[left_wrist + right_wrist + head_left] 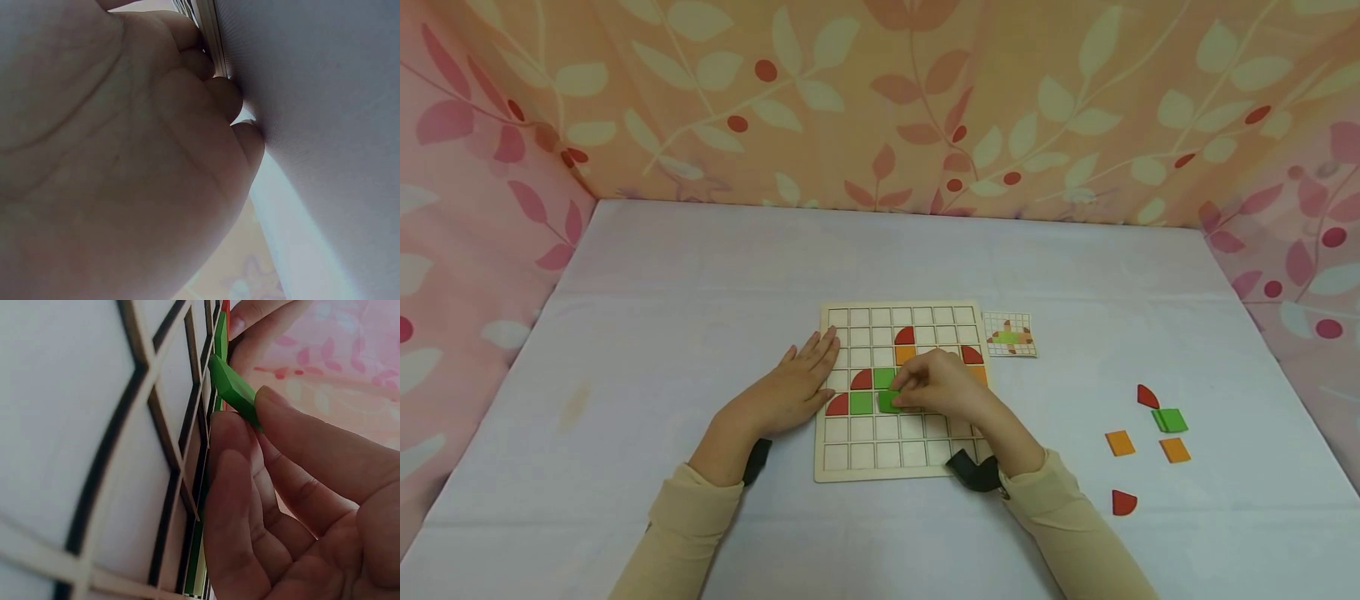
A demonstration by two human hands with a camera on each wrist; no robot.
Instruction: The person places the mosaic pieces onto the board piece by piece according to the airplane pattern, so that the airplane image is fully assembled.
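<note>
A wooden grid board point(850, 457) lies on the table, with red quarter-circle, green square and orange square tiles set in some of its cells. My right hand point(942, 385) pinches a green square tile point(234, 390) between thumb and fingers; in the right wrist view the tile is tilted, one edge at the board's grid. In the head view this tile point(889, 402) is just right of a placed green tile point(861, 403). My left hand point(790, 392) rests at the board's left edge with its fingers extended. Part of the board is hidden under the right hand.
A small pattern card point(1010, 335) lies against the board's upper right side. Loose tiles are scattered to the right: red quarter-circles point(1124, 502), orange squares point(1120, 442) and stacked green squares point(1170, 420). Floral curtains point(880, 100) border the table's back and sides.
</note>
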